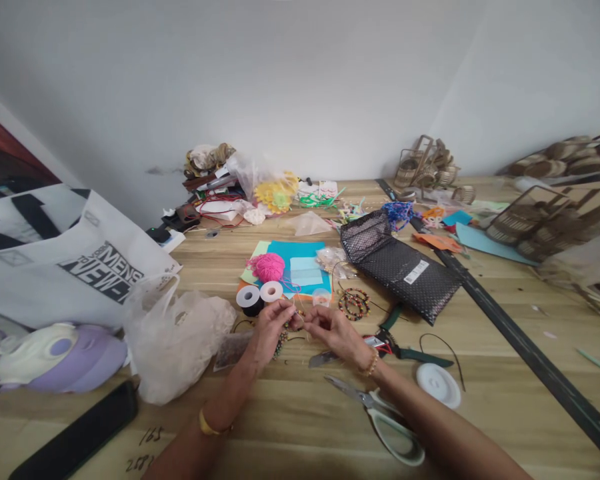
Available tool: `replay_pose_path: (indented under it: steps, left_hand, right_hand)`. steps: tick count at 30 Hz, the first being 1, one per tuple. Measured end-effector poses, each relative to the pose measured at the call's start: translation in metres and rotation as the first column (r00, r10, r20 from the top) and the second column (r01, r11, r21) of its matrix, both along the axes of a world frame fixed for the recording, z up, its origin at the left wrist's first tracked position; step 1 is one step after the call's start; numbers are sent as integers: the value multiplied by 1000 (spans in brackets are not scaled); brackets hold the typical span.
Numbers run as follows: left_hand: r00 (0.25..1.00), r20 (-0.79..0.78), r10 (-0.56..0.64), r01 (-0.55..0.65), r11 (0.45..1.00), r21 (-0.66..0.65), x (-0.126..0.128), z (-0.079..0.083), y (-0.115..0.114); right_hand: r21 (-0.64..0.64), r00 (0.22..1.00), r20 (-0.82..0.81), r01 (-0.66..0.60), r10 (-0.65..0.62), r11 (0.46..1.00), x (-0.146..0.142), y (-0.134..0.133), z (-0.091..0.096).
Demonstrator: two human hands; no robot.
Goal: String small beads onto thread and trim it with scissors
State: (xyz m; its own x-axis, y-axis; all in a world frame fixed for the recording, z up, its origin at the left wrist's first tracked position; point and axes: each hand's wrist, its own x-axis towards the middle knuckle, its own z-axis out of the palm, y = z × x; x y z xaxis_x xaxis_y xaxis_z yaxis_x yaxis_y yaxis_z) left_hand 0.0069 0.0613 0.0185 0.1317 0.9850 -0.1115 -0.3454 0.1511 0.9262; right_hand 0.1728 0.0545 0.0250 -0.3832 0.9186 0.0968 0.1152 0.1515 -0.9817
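My left hand [273, 328] and my right hand [334, 329] are close together over the middle of the table. Fingertips pinched, each grips a thin pale cord [301, 308] that spans the small gap between them. A beaded strand [281, 343] shows beside my left hand, partly hidden by the fingers. Coiled bead strings [354, 304] lie just beyond my right hand. Two thread spools, a black one [251, 303] and a pale one [271, 292], stand behind my left hand. Under my right wrist are dark-green-handled pliers [397, 347], partly covered.
White-handled scissors [393, 430] lie beside my right forearm, near a white round spool [438, 385]. Pink yarn [270, 267] rests on coloured paper [285, 253]. A black bubble mailer [405, 270] sits at right. On the left are a plastic bag [175, 347] and a phone [80, 433].
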Motion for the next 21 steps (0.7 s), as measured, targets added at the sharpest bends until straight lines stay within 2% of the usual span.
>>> replay_pose_path:
  steps: [3, 6, 8, 11, 13, 17, 21]
  left_hand:
    - [1000, -1, -9, 9, 996, -84, 1, 1, -1]
    - [999, 45, -27, 35, 984, -172, 2, 2, -1]
    - [995, 100, -21, 42, 976, -213, 3, 1, -1]
    - [983, 183, 1, 47, 965, -259, 3, -1, 0]
    - [974, 226, 14, 53, 956, -287, 3, -1, 1]
    - [956, 293, 16, 84, 942, -325, 1, -1, 1]
    - [945, 327, -28, 148, 925, -349, -1, 0, 1]
  right_hand:
    - [161, 990, 110, 69, -87, 985, 6, 4, 1]
    - [210, 983, 144, 79, -111, 974, 10, 5, 6]
    - [172, 984, 164, 37, -66, 984, 9, 4, 9]
    - [12, 986, 155, -68, 65, 998, 7, 2, 7]
    - [-45, 985, 135, -105, 110, 993, 7, 2, 5]
    - [2, 994, 64, -92, 92, 996, 10, 8, 2]
    - [-7, 998, -17, -63, 63, 998, 14, 13, 3]
